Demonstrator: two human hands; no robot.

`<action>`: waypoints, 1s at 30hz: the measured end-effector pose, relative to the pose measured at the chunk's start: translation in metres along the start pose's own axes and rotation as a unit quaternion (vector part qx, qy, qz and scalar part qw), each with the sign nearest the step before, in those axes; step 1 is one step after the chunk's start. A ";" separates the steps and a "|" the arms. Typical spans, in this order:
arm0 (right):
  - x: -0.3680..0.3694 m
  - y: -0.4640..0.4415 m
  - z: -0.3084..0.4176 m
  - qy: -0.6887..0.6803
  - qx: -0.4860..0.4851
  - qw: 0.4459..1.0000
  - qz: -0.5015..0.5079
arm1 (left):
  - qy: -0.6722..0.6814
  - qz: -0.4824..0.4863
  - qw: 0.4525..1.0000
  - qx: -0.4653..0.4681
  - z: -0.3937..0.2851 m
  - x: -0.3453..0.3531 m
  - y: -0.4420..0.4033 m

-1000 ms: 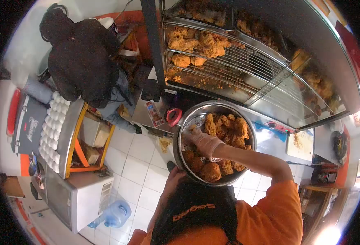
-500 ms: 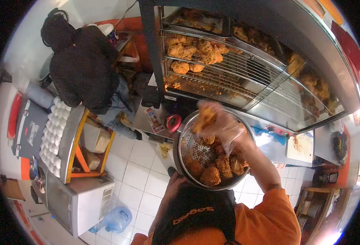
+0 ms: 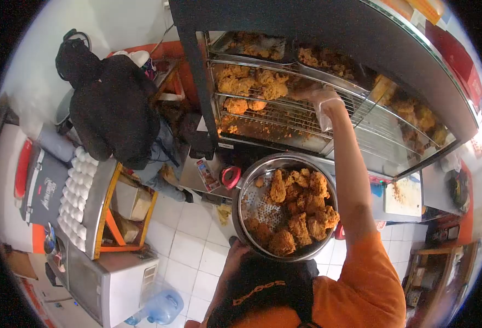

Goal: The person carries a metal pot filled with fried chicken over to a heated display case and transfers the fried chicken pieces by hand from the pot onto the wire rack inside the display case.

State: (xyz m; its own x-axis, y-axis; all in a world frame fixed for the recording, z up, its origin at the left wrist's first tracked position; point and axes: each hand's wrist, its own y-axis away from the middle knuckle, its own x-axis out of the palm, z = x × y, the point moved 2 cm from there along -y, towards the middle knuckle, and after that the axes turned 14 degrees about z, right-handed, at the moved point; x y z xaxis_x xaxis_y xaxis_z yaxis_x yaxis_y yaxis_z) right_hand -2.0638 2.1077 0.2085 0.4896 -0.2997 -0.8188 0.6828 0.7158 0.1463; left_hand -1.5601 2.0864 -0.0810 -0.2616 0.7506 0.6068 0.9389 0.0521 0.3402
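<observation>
A metal steamer pot (image 3: 244, 191) with a perforated insert sits close against my front, holding several pieces of fried chicken (image 3: 301, 227). My left hand (image 3: 237, 256) grips the pot low on its near left side, its fingertips hidden by the wall. My right hand (image 3: 320, 97), in a clear plastic glove, reaches through the front of the heated display cabinet (image 3: 284, 143). Its fingers look stretched out to the left, partly blurred, over the wire rack (image 3: 301, 112). Just left of them lies fried chicken (image 3: 272, 83) on that rack.
A person in a dark hooded top (image 3: 115, 104) stands at left, turned away. Eggs (image 3: 77, 191) in rows cover a nearby counter. Right of the pot is a cutting board (image 3: 404, 199). A blue water jug (image 3: 164, 307) lies on the floor tiles.
My right hand has gone from above the pot, where it held a piece of chicken, up into the cabinet. A piece now lies in the pot's far left part. My left hand stays at the pot.
</observation>
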 end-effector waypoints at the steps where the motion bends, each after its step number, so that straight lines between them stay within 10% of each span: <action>1: 0.007 -0.038 -0.050 0.016 -0.047 0.999 -0.007 | -0.004 -0.002 1.000 -0.012 0.006 -0.005 -0.001; 11: 0.015 -0.035 -0.069 0.378 -0.027 0.915 -0.139 | 0.038 -0.018 0.999 0.034 -0.016 0.020 0.005; 16: 0.014 0.038 -0.043 0.255 -0.004 0.957 -0.139 | 0.086 -0.012 0.996 0.031 -0.016 0.022 0.004; 19: 0.022 0.117 0.051 0.081 -0.198 0.969 -0.125 | 0.079 -0.029 0.996 0.015 -0.025 0.027 0.006; 21: 0.047 0.144 0.061 0.089 -0.096 0.991 0.042 | 0.047 -0.025 0.998 0.014 -0.027 0.027 0.006; 23: 0.097 0.133 0.021 0.270 -0.213 0.916 0.208 | 0.078 -0.015 0.997 0.017 -0.016 0.020 0.004; 26: 0.181 0.138 -0.047 0.173 -0.331 0.908 0.187 | 0.084 -0.014 0.996 0.009 -0.016 0.018 0.003; 27: 0.200 0.138 -0.035 0.334 -0.265 0.871 0.243 | 0.080 -0.018 0.997 0.006 -0.019 0.017 0.004; 30: 0.251 0.135 -0.047 0.219 -0.149 0.935 0.235 | 0.053 -0.030 0.998 -0.003 -0.001 0.005 0.000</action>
State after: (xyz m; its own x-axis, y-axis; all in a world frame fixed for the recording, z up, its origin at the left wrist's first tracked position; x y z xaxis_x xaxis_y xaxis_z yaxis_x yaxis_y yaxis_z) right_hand -1.8741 2.1587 -0.0030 0.3847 0.3315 -0.8615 0.2354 0.8672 0.4388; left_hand -1.5616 2.0891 -0.0774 -0.3393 0.6725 0.6578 0.9198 0.0905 0.3818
